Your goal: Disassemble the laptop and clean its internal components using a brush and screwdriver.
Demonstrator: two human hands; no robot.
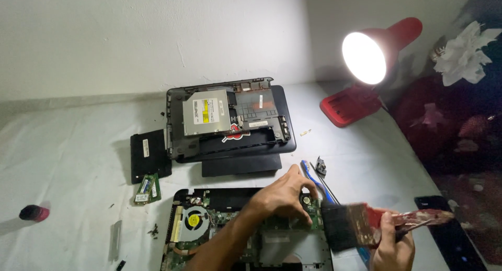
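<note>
Two hands work over an opened laptop base (219,234) at the near edge of the worktop (68,161). Left hand (282,198) reaches across from below, palm down, fingers curled and pressed onto the circuit board. Right hand (392,247) stands upright, fist gripping a wide paintbrush (361,226), bristles pointing left beside the board.

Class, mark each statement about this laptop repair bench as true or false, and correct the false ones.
1. The right hand holds a wide black-bristled paintbrush with a red handle. True.
2. The left hand rests on the opened laptop base with its green circuit board. True.
3. The red desk lamp is switched off. False: it glows brightly.
4. The two green memory modules lie right of the lamp. False: they lie far to its left, below the flat black rectangular cover.
</note>
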